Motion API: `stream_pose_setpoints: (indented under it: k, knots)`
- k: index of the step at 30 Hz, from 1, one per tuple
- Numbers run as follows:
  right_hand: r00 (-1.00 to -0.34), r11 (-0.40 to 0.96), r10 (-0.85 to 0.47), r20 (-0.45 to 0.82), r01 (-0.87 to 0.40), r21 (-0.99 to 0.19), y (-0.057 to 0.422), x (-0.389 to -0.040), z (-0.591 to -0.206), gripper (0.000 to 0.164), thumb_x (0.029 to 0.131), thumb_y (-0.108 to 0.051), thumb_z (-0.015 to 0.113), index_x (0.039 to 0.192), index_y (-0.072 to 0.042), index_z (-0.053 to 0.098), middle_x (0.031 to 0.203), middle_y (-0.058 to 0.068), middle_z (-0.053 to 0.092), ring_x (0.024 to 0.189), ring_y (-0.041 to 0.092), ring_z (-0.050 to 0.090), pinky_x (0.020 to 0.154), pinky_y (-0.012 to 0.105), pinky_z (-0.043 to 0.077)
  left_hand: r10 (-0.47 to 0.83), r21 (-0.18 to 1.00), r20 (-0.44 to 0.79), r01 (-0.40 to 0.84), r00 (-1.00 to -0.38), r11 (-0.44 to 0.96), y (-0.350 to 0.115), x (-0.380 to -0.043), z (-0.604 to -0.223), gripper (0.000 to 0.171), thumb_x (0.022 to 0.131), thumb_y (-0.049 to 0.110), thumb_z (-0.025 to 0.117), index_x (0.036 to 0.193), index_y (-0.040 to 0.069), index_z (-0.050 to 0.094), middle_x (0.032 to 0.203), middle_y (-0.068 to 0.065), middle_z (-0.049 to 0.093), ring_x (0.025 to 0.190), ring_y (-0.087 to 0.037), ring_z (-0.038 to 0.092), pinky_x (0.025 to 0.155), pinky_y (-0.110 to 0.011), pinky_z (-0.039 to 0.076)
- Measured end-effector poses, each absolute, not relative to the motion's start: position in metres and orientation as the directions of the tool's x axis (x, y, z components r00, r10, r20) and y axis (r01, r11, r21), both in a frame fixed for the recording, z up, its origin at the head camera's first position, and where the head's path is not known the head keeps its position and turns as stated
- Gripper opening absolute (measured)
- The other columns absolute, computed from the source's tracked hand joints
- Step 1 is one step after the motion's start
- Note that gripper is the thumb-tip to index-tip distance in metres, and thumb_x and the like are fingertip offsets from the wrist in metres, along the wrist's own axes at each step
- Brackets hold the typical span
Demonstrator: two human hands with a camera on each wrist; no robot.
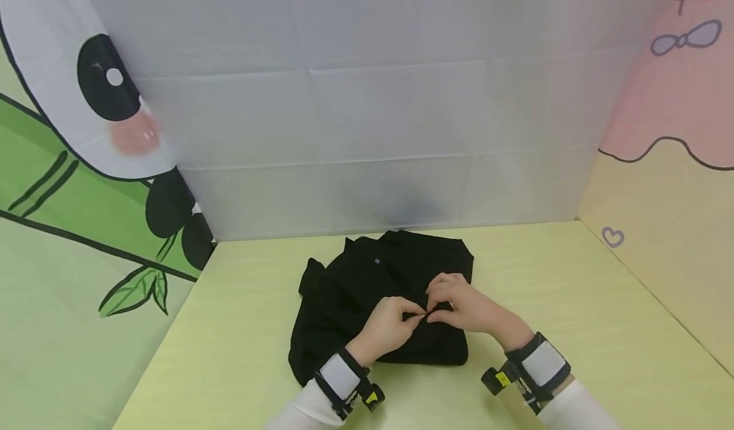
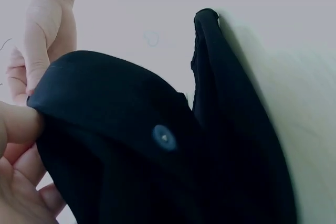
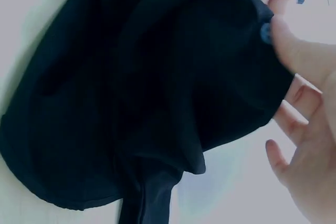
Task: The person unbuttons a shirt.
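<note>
A black button-up shirt (image 1: 344, 309) lies bunched on the pale yellow table. Over its front right part, my left hand (image 1: 387, 325) pinches the dark cloth between thumb and fingers. Directly opposite, my right hand (image 1: 467, 306) pinches the same raised bit, the fingertips of both hands nearly meeting. A blue button (image 2: 165, 138) shows on the lifted band of cloth in the left wrist view. By the right thumb, at the shirt's edge, sits another button (image 3: 266, 33) in the right wrist view, partly covered by the thumb.
The yellow table (image 1: 229, 341) extends around the shirt on both sides. Behind it rises a grey-white cloth wall (image 1: 390, 118). Printed side panels stand at left and right, the right one (image 1: 659, 239) with a small heart. Both wrists wear strapped cameras.
</note>
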State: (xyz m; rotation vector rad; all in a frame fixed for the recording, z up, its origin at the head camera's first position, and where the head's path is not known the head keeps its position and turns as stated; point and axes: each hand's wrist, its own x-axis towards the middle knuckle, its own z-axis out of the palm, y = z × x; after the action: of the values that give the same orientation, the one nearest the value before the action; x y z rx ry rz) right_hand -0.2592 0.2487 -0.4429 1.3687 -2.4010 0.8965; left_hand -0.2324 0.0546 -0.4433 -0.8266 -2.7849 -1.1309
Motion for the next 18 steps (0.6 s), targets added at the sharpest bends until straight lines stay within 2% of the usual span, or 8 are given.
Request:
stream_pose_setpoints:
  k: [3, 7, 12, 15, 18]
  knots:
    - [-0.520, 0.386, -0.678, 0.519, -0.853, -0.350, 0.249, -0.259, -0.442, 0.007, 0.075, -0.013, 0.075, 0.076, -0.017, 0.069, 0.076, -0.009, 0.064, 0.085, 0.011, 0.055, 0.082, 0.037, 0.039, 0.426, 0.670, 0.231, 0.461, -0.875, 0.583, 0.055, -0.232, -0.447, 0.012, 0.086, 0.006, 0.063, 0.086, 0.005, 0.074, 0.086, -0.004, 0.073, 0.067, -0.004, 0.057, 0.056, -0.014, 0.043]
    - [-0.504, 0.403, -0.601, 0.620, -0.861, -0.309, 0.248, -0.257, -0.443, 0.017, 0.068, -0.002, 0.078, 0.074, -0.015, 0.068, 0.075, -0.006, 0.063, 0.075, 0.010, 0.056, 0.075, 0.034, 0.045, 0.378, 0.719, 0.253, 0.435, -0.890, 0.542, 0.057, -0.233, -0.450, 0.012, 0.087, 0.004, 0.060, 0.087, 0.004, 0.073, 0.087, -0.007, 0.072, 0.064, -0.003, 0.052, 0.056, -0.015, 0.042]
    - [-0.481, 0.437, -0.495, 0.723, -0.858, -0.271, 0.239, -0.254, -0.448, 0.021, 0.064, 0.005, 0.078, 0.072, -0.012, 0.068, 0.074, -0.002, 0.066, 0.074, 0.013, 0.059, 0.072, 0.032, 0.048, 0.283, 0.777, 0.284, 0.393, -0.916, 0.492, 0.061, -0.231, -0.456, 0.012, 0.088, 0.005, 0.060, 0.086, 0.003, 0.071, 0.087, -0.010, 0.071, 0.065, -0.005, 0.054, 0.060, -0.016, 0.043]
    - [-0.482, 0.452, -0.419, 0.769, -0.846, -0.284, 0.232, -0.252, -0.451, 0.020, 0.064, 0.006, 0.078, 0.073, -0.010, 0.070, 0.076, 0.001, 0.066, 0.074, 0.015, 0.060, 0.070, 0.028, 0.050, 0.207, 0.798, 0.317, 0.378, -0.926, 0.469, 0.062, -0.233, -0.456, 0.012, 0.088, 0.006, 0.060, 0.085, 0.003, 0.072, 0.084, -0.009, 0.071, 0.070, -0.010, 0.059, 0.063, -0.017, 0.045]
    - [-0.518, 0.429, -0.353, 0.779, -0.830, -0.358, 0.228, -0.252, -0.454, 0.018, 0.066, 0.004, 0.078, 0.075, -0.010, 0.071, 0.077, 0.000, 0.065, 0.074, 0.013, 0.061, 0.067, 0.022, 0.051, 0.168, 0.809, 0.338, 0.378, -0.926, 0.450, 0.062, -0.234, -0.454, 0.012, 0.088, 0.007, 0.061, 0.084, 0.003, 0.072, 0.082, -0.009, 0.071, 0.070, -0.011, 0.060, 0.063, -0.017, 0.045]
